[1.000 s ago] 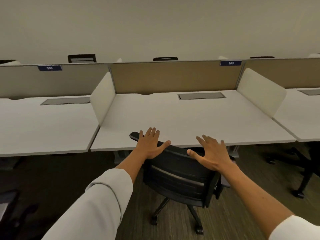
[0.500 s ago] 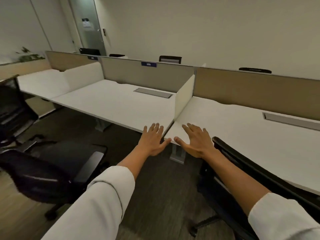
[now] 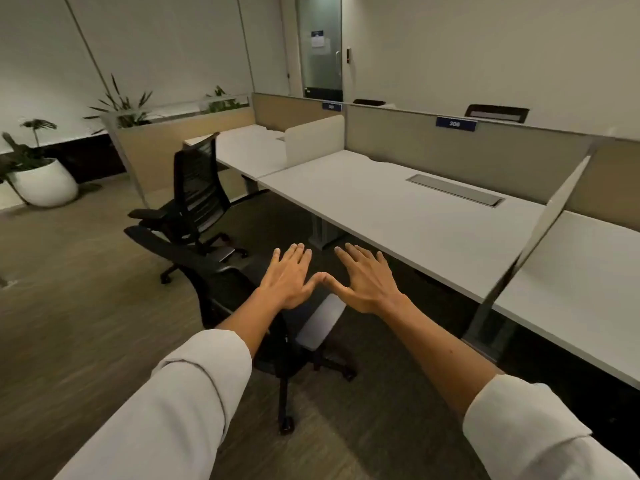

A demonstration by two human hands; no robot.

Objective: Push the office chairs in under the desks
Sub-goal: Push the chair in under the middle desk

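A black office chair [image 3: 214, 271] stands out on the floor just below my hands, its back toward the left and its seat toward the desk. Behind it a second black mesh-backed chair [image 3: 197, 195] stands away from the far desk [image 3: 249, 147]. The long white desk [image 3: 398, 209] runs to the right of both chairs. My left hand [image 3: 289, 280] and my right hand [image 3: 367, 282] hover side by side above the near chair, fingers spread, thumbs nearly touching, holding nothing.
Beige partition panels [image 3: 450, 150] with a blue number tag line the back of the desks; white side dividers [image 3: 313, 140] separate them. A planter box [image 3: 166, 140] and a white plant pot [image 3: 43, 181] stand at the left. A glass door [image 3: 320, 46] is at the far end. Other chair backs show behind the partitions.
My view has swung left from the first chair, which I let go, to two other chairs standing out from the desks. My hands came closer together and stay empty.
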